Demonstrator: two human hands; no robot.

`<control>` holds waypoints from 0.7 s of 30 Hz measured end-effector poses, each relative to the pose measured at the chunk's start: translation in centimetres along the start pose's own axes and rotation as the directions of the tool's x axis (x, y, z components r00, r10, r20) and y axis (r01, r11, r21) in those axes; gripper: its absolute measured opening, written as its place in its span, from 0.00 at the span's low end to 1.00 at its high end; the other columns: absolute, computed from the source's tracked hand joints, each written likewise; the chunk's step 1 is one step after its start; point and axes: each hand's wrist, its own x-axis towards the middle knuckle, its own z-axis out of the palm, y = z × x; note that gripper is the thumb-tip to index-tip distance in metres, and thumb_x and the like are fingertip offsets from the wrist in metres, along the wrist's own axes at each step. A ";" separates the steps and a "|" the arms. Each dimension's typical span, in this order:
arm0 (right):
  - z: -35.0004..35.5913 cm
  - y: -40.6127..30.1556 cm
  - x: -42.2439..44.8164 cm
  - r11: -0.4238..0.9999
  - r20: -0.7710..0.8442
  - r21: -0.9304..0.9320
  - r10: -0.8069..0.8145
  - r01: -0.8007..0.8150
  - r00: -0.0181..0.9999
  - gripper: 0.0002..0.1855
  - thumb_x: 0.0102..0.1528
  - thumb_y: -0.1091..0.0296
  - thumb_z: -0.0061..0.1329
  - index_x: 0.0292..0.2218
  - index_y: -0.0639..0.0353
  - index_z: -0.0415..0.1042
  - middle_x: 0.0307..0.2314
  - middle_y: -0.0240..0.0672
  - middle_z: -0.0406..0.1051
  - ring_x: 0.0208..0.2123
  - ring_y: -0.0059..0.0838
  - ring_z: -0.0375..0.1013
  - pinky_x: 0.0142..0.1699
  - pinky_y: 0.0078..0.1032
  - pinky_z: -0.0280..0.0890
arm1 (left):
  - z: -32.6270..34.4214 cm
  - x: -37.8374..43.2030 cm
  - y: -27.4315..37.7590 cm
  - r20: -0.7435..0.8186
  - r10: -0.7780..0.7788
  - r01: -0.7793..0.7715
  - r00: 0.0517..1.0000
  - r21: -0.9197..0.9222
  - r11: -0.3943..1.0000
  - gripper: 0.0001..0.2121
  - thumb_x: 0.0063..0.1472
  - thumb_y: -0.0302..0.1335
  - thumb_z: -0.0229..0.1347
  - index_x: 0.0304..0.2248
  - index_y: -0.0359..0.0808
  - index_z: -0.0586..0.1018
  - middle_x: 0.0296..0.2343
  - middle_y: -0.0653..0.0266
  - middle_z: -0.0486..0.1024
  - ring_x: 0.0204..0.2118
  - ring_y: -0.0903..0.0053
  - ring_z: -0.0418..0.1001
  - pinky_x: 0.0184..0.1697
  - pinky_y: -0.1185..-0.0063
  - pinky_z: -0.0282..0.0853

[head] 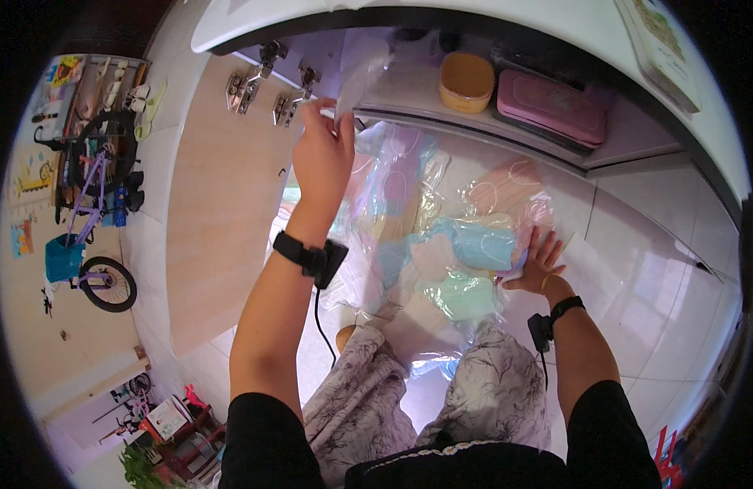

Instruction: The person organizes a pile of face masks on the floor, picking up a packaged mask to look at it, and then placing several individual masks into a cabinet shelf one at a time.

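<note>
My left hand (323,150) is raised at the cabinet opening, its fingertips pinched on a translucent plastic bag (363,82) that extends into the cabinet. Below it, several clear plastic packs of pastel face masks with white ear loops lie on the floor: a pink-orange pack (505,186), a blue pack (483,244), a green pack (462,294) and a purple pack (396,177). My right hand (537,266) is spread flat at the right edge of the packs, fingers apart, touching the plastic near the blue pack.
The low cabinet shelf holds a yellow container (467,82) and a pink case (550,109). A wooden cabinet door (230,202) with metal hinges (254,79) stands swung out at left. A white countertop (505,18) overhangs. Farther left is a purple bicycle (92,195).
</note>
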 end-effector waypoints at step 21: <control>-1.3 0.1 -1.2 0.999 0.057 0.035 -0.019 0.017 0.998 0.90 0.29 0.29 0.71 0.67 0.37 0.08 0.65 0.57 0.06 0.66 0.69 0.08 0.60 0.80 0.34 | 10.0 15.5 -3.1 -0.063 0.330 -0.278 0.942 0.410 0.869 0.19 0.65 0.41 0.49 0.49 0.39 0.79 0.46 0.55 0.78 0.52 0.55 0.73 0.56 0.62 0.65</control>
